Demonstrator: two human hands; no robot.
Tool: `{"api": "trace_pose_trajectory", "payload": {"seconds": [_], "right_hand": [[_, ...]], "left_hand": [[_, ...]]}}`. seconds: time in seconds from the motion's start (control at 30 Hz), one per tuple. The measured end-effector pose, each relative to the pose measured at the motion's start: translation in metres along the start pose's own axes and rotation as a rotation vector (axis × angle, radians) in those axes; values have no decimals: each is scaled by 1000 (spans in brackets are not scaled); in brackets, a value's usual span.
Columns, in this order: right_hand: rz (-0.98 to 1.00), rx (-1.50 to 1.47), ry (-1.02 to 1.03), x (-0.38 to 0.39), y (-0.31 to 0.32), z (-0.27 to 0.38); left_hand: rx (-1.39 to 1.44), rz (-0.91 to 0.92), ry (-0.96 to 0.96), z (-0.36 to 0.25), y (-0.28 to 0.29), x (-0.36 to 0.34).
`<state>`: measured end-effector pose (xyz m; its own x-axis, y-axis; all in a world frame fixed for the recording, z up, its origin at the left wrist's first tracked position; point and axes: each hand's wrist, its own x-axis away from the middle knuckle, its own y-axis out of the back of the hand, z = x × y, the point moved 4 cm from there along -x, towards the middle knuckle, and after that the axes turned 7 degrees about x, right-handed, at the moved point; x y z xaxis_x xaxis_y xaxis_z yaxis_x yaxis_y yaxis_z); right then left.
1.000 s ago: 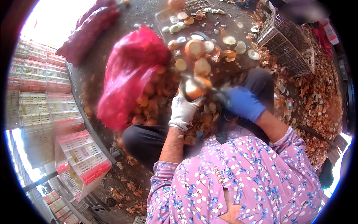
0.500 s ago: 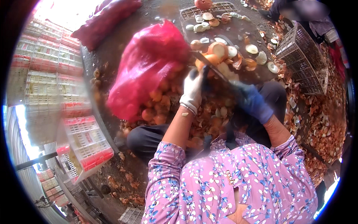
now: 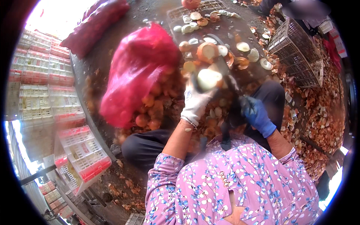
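My left hand, in a white knit glove, is closed around an onion whose pale, bare side faces up. My right hand, in a blue glove, grips a knife; its blurred blade slants up and left, just right of the onion. Beyond the hands, a larger brown-skinned onion lies among cut slices and peels. Left of my hands, a pink-red mesh bag lies with loose onions spilling beside its lower edge.
White and red plastic crates stand stacked at left. Another filled mesh bag lies at the far left. A grey slatted crate sits at right, beside heaped onion skins. Another person's dark-clad leg shows at the far right.
The knife blade has come off the onion toward the right, and my right hand is lower. The onion now shows a pale face. The whole view has shifted slightly.
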<state>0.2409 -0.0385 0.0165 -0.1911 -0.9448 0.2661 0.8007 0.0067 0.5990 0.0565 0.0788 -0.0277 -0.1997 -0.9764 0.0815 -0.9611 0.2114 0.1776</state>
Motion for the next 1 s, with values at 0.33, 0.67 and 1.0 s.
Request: {"api": "trace_pose_trajectory", "payload": {"seconds": [0.33,0.67,1.0], "right_hand": [[-41,180,248,9,-18,11],[69,491,214,34,-2,29],[59,521,245,-25,-28,40]], "left_hand": [[-241,-34,54,7,25,25],[-278,67,102,21,27,22],[-211,42,-2,17,21,24]]}}
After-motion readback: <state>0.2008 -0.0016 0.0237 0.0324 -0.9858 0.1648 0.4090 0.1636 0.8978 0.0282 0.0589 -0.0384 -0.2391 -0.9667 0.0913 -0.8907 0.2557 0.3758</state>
